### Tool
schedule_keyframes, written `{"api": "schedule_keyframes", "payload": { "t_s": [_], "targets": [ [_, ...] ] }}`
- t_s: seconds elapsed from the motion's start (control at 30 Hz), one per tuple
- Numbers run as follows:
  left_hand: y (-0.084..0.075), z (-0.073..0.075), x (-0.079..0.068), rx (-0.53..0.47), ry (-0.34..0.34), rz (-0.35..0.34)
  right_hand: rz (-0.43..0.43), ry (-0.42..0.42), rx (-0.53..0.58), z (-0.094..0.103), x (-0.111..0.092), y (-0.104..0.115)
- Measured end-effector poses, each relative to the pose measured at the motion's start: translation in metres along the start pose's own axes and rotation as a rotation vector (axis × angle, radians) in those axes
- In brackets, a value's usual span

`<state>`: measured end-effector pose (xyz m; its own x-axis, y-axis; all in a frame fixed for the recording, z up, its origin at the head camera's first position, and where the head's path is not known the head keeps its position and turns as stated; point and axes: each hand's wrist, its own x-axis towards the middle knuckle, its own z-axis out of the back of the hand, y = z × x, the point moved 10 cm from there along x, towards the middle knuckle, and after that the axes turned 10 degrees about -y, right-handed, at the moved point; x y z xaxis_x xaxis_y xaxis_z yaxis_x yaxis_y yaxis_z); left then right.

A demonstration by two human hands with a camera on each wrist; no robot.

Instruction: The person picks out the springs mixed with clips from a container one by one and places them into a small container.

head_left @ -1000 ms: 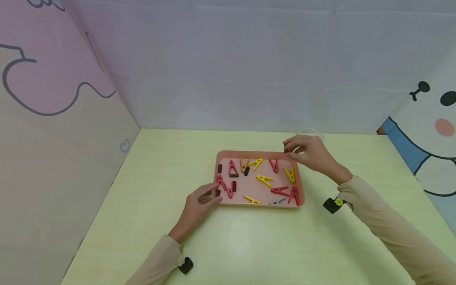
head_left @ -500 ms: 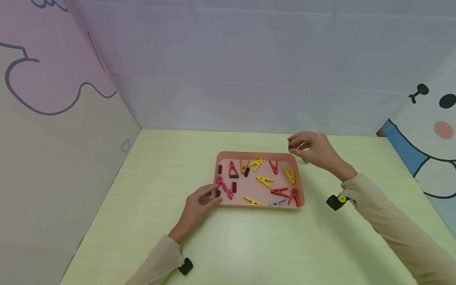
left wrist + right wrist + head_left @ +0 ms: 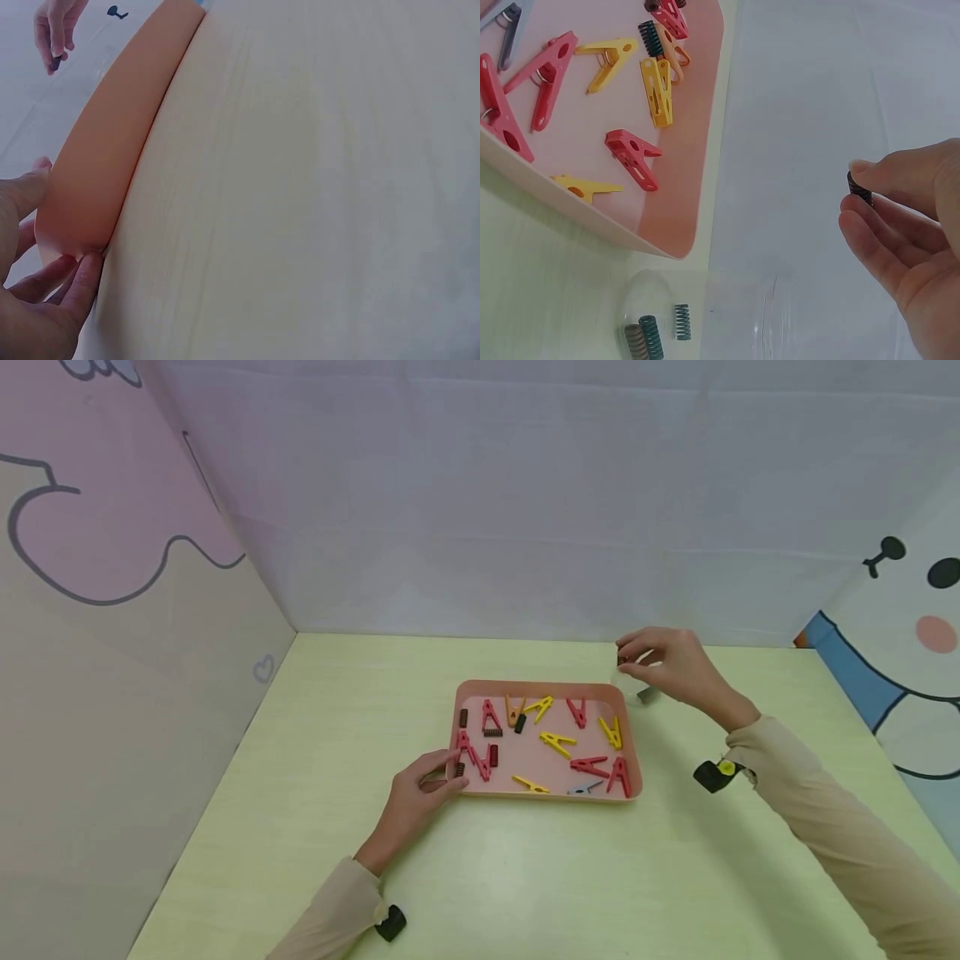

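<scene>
My right hand (image 3: 675, 668) pinches a small dark coil spring (image 3: 859, 189) between thumb and fingertips. It is raised over the clear plastic jar (image 3: 735, 300), just past the tray's far right corner. Several springs (image 3: 651, 337) show inside the jar. At the near left corner of the pink tray (image 3: 540, 686), my left hand (image 3: 420, 789) grips the wall between thumb and fingers. Red, yellow, orange and blue clothespins (image 3: 557, 742) lie scattered in the tray. Among them are several dark springs (image 3: 492, 732), mostly toward the left side.
The tray and jar stand on a pale yellow-green table (image 3: 480, 877). Close behind them rises a white cloth wall (image 3: 465, 527). Printed side panels (image 3: 112, 693) border the table at left and right. A black wrist strap piece (image 3: 391, 923) hangs by the left sleeve.
My right hand has moved away from over the tray's far edge, up and to the right, with the spring still pinched. More of the jar now shows below it. My left hand stays put.
</scene>
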<state>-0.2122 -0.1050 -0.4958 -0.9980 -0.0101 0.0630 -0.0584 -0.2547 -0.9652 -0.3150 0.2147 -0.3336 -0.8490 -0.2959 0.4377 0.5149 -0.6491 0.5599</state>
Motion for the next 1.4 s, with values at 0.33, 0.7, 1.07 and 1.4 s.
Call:
{"api": "schedule_keyframes", "payload": {
  "t_s": [0.33,0.7,1.07,1.4],
  "targets": [
    [0.002,0.000,-0.001,0.009,-0.006,0.008,-0.006,-0.004,-0.012,0.003,0.004,-0.007],
    [-0.005,0.001,-0.003,0.014,-0.003,0.002,-0.042,-0.009,-0.008,0.008,0.005,-0.016],
    [0.002,0.001,-0.002,0.023,-0.012,0.018,-0.067,-0.004,-0.053,0.007,0.006,-0.029],
    [0.002,-0.001,-0.001,0.001,-0.003,0.003,-0.087,-0.024,-0.094,0.012,0.006,-0.041]
  ]
}}
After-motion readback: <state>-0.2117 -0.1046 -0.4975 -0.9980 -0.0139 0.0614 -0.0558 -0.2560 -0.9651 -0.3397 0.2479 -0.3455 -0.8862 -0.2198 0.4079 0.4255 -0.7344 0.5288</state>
